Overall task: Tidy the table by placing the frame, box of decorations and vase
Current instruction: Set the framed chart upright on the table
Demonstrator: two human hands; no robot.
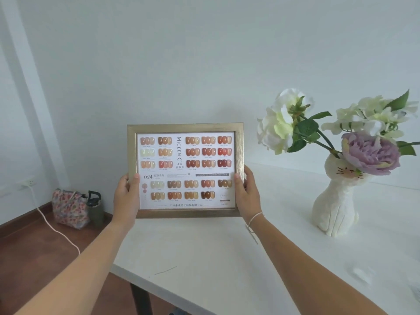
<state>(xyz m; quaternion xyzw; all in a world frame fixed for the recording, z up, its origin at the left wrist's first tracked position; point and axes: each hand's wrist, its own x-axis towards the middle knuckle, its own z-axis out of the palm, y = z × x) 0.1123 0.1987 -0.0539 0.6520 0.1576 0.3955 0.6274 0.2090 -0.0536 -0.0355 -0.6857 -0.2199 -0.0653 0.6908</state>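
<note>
You are holding the frame (185,170) upright in front of you with both hands, its face turned toward you and its lower edge lifted clear of the white tabletop (204,258). Your left hand (127,196) is closing around the frame's lower left side, thumb pressing on the front of the glass, fingers hidden behind. Your right hand (246,193) is gripping the lower right side the same way, thumb on the front; a white string bracelet (255,218) is circling that wrist. The frame is gold-toned and is showing a nail-colour swatch chart.

To the right, well apart from the frame, the white cat-shaped vase (336,205) is standing upright on the tabletop, carrying white and purple flowers (329,133). On the floor by the wall at the left, a floral bag (69,208) is sitting beside a dark bottle (95,208), and a white cable (52,226) is running from a wall socket (29,183).
</note>
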